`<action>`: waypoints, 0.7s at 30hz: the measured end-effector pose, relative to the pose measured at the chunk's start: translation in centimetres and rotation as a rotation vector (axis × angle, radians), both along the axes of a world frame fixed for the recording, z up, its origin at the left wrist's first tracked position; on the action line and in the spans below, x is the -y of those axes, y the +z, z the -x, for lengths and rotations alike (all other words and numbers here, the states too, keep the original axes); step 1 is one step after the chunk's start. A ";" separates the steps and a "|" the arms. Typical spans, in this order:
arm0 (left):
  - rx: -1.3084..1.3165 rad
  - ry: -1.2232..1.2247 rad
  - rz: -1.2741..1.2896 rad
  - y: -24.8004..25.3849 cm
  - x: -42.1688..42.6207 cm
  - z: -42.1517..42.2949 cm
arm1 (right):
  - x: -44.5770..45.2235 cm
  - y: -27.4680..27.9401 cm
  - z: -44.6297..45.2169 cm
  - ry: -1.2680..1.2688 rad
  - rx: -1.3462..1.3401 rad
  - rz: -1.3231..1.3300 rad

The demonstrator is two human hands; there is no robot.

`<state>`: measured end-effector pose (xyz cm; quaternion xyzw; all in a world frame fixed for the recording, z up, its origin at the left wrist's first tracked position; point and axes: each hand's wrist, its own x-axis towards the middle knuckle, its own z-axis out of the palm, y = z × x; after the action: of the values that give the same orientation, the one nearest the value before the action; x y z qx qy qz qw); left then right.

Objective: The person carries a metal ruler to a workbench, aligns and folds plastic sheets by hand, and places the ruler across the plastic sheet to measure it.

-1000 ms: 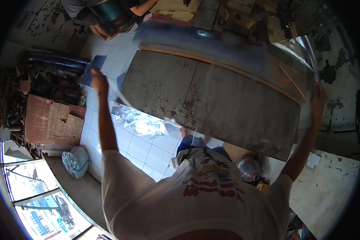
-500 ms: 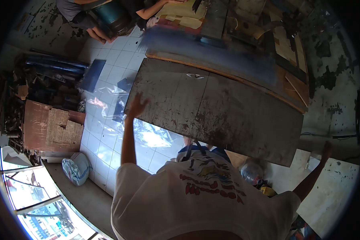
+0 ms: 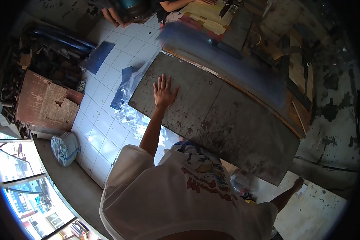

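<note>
My left hand [image 3: 164, 93] lies over the left part of a dark, scuffed tabletop [image 3: 228, 120], palm down with fingers spread. It appears to touch the surface and holds nothing. My right hand [image 3: 299, 184] is low at the right, beside a small white piece [image 3: 303, 189] on a pale worn board [image 3: 314, 210]. Its fingers are too dark and small to make out. Crumpled clear plastic [image 3: 132, 116] hangs by the tabletop's left edge and lies on the floor.
A blurred blue mass [image 3: 228, 64] lies along the table's far side. Another person's hand [image 3: 206, 2] rests on yellowish material [image 3: 206, 18]. Scrap wood and a reddish-brown board [image 3: 38, 98] are at the left, near a white sack [image 3: 65, 148] on a ledge.
My left hand has come from beyond the tabletop's left edge in over its surface. My right hand has lowered toward the pale board. The view has turned slightly. A shiny clear scrap on the tabletop is gone.
</note>
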<state>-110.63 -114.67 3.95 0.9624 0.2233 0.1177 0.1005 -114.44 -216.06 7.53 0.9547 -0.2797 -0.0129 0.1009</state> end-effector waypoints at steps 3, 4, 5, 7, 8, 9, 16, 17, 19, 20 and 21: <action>0.012 0.021 -0.018 -0.4 0.5 1.5 | -3.7 -2.8 -1.6 -0.028 -0.005 0.131; 0.001 0.054 -0.018 -0.4 0.5 2.3 | -4.0 -4.3 -2.1 -0.037 -0.008 0.186; -0.005 0.074 -0.022 -0.3 0.5 3.1 | -4.1 -5.5 -3.1 -0.167 -0.081 0.213; -0.018 0.104 -0.023 -0.1 -0.3 3.9 | -5.4 -5.3 -3.3 0.017 -0.116 0.243; -0.030 0.104 -0.044 -0.1 -1.4 3.8 | -5.3 -5.6 -3.1 0.097 -0.008 0.280; -0.043 0.096 -0.064 -0.3 -2.6 3.8 | -5.5 -5.0 -3.3 0.171 -0.009 0.326; -0.134 0.054 -0.239 -1.4 -6.7 1.5 | -0.4 -8.3 -5.1 0.348 -0.117 0.198; -0.061 -0.084 -0.125 -0.7 -0.4 -0.1 | 0.3 -12.2 -4.5 -0.018 0.066 0.111; -0.040 -0.293 0.008 0.4 9.4 1.4 | -4.6 -10.2 -4.5 -0.088 0.127 -0.281; -0.072 -0.403 0.033 0.8 14.3 1.9 | -5.9 -10.3 -4.2 0.010 0.115 -0.306; -0.110 -0.426 0.074 1.6 19.2 2.6 | -6.7 -11.0 -3.7 -0.024 0.195 -0.357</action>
<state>-113.26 -133.89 5.54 0.9884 0.0243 0.0330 0.1460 -110.75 -209.31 -3.43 0.9508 -0.2926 0.0288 -0.0976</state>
